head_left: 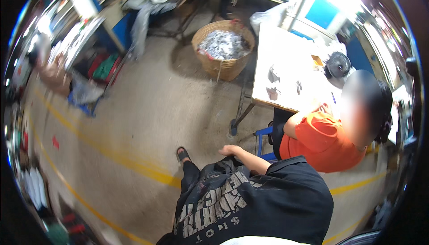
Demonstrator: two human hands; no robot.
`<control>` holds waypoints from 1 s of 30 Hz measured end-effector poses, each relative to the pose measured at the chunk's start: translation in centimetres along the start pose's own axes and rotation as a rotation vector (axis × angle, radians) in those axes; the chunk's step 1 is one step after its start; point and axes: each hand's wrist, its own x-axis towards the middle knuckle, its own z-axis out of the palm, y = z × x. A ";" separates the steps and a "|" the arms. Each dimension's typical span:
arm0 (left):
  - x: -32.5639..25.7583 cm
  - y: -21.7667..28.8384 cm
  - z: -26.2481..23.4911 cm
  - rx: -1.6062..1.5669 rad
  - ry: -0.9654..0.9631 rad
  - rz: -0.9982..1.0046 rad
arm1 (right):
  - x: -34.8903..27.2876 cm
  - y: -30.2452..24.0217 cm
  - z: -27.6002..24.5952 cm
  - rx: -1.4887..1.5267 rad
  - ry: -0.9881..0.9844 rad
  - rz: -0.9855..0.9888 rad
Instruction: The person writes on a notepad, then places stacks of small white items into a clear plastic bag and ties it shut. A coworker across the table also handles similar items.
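Note:
My right hand (pixel 229 150) reaches out in front of my black T-shirt, level with my waist. Nothing shows in it; the fingers look loosely stretched to the left. It is closest to the front of my shirt (pixel 263 200) and hangs over the floor, apart from the table. My left hand is out of sight, the left arm mostly hidden by the shirt. My sandalled foot (pixel 182 154) stands on the concrete floor (pixel 147 124).
A wicker basket (pixel 199 59) full of grey-white scraps stands ahead. To the right, a person in an orange shirt (pixel 321 149) sits at a white-topped table (pixel 281 44) with a black fan (pixel 338 64). A blue stool (pixel 263 143) is beneath. Another person (pixel 53 73) sits far left.

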 end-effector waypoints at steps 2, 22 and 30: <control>3.6 3.8 -3.5 0.092 -0.055 0.008 | 1.5 1.2 -0.2 0.181 0.015 0.146; 26.8 75.9 20.0 0.234 -0.342 0.257 | -1.9 2.3 -23.5 1.858 0.791 -0.124; 21.6 75.9 44.5 0.261 -0.842 0.221 | -7.2 5.0 -39.2 2.029 0.876 -0.305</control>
